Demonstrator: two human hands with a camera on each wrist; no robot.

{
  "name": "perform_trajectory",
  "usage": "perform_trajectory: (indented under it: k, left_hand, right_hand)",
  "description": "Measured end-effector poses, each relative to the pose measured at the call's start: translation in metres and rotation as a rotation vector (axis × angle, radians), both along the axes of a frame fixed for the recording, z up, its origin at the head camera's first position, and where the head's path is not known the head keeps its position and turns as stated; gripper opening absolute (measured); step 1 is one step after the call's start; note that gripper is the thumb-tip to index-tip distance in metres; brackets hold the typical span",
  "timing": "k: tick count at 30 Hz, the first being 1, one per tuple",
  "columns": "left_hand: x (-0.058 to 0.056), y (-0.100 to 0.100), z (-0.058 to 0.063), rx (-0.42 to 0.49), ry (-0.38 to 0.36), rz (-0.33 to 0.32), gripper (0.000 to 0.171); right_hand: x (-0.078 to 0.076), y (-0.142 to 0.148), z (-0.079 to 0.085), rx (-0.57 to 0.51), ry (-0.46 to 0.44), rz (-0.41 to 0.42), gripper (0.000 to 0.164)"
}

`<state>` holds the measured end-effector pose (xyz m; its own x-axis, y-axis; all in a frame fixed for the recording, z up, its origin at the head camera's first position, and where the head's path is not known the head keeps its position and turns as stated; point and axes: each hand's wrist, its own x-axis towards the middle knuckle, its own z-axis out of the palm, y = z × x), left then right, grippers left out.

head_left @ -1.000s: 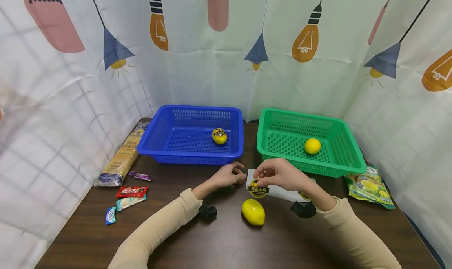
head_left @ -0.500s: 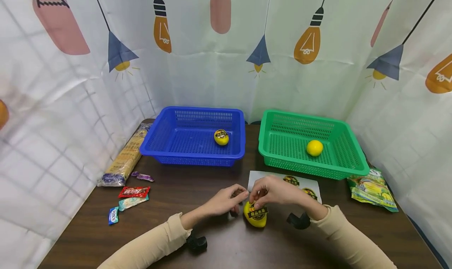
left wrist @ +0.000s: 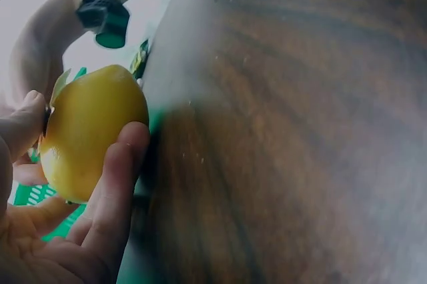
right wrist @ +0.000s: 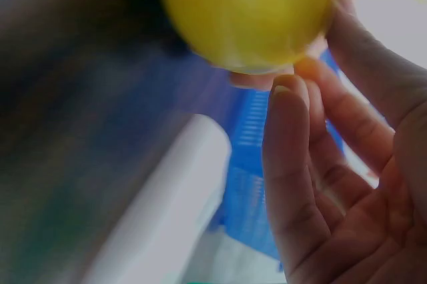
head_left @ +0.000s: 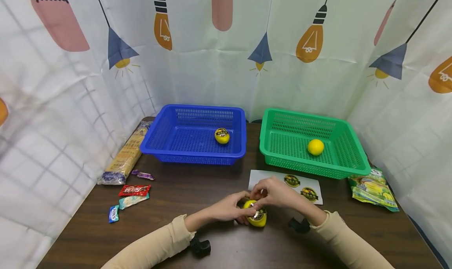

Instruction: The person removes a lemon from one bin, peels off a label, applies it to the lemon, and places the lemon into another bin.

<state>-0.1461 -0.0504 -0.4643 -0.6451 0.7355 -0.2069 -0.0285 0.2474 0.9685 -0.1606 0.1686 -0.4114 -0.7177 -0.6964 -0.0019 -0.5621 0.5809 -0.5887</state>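
A yellow lemon (head_left: pixel 258 222) rests on the dark table between both hands, with a round black-and-gold sticker (head_left: pixel 261 214) lying on its upper side. My left hand (head_left: pixel 230 207) holds the lemon from the left, its thumb on the sticker; the left wrist view shows fingers curled round the fruit (left wrist: pixel 93 131). My right hand (head_left: pixel 277 192) reaches over from the right and pinches the sticker's edge at the top of the lemon. Part of the sticker stands lifted in the left wrist view. Beside the right hand lies a white sticker sheet (head_left: pixel 257 177) bearing more stickers.
A blue basket (head_left: pixel 194 154) at the back holds a stickered lemon (head_left: pixel 222 136); a green basket (head_left: pixel 310 168) holds a plain lemon (head_left: pixel 316 147). Left are a long yellow packet (head_left: pixel 127 153) and several small wrapped sweets (head_left: pixel 134 190). A green packet (head_left: pixel 374 190) lies far right.
My right hand has carried the sticker from the sheet down onto the lemon. My left hand has moved towards the lemon and taken hold of it, thumb on the sticker.
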Motion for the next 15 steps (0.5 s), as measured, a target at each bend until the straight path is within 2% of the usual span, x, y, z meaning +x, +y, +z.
perform_trajectory:
  k: [2, 8, 12, 15]
  left_hand:
    - [-0.002, -0.001, -0.001, 0.011, -0.009, -0.024, 0.043]
    - [-0.008, -0.004, 0.0, -0.012, 0.003, -0.041, 0.045]
    - [-0.012, -0.004, 0.001, -0.024, 0.035, -0.027, 0.044]
    - [-0.013, -0.003, -0.003, -0.006, 0.021, -0.018, 0.045]
  right_hand:
    - [0.001, 0.003, -0.005, 0.006, -0.051, -0.036, 0.024]
    - [0.006, 0.009, -0.016, -0.036, -0.312, -0.108, 0.029]
    - [0.007, 0.009, -0.018, -0.052, -0.375, -0.141, 0.036]
    - [0.006, 0.011, -0.022, -0.086, -0.428, -0.161, 0.04]
